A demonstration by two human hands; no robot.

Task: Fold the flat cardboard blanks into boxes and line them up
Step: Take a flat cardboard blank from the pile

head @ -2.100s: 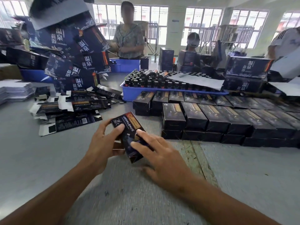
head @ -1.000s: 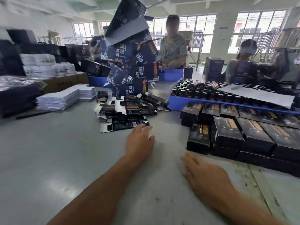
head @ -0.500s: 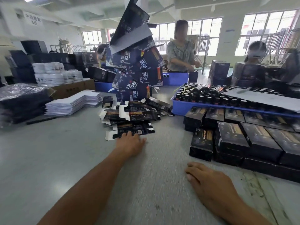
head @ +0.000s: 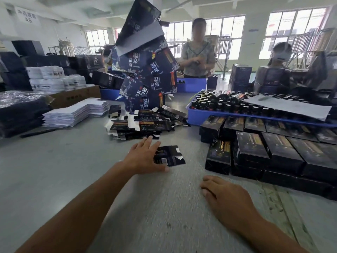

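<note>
On table (head: 54,179), my left hand (head: 144,157) lay flat on blank (head: 170,157), fingers straight; right hand (head: 226,199) rested loose, empty, near boxes (head: 273,152)

Your single head camera is looking forward and down across the grey table (head: 54,170) from its near edge. It is sitting close over your left hand (head: 144,157) and right hand (head: 228,199), with the far side of the table and the windows beyond it stretching away under wide-angle bending.
</note>
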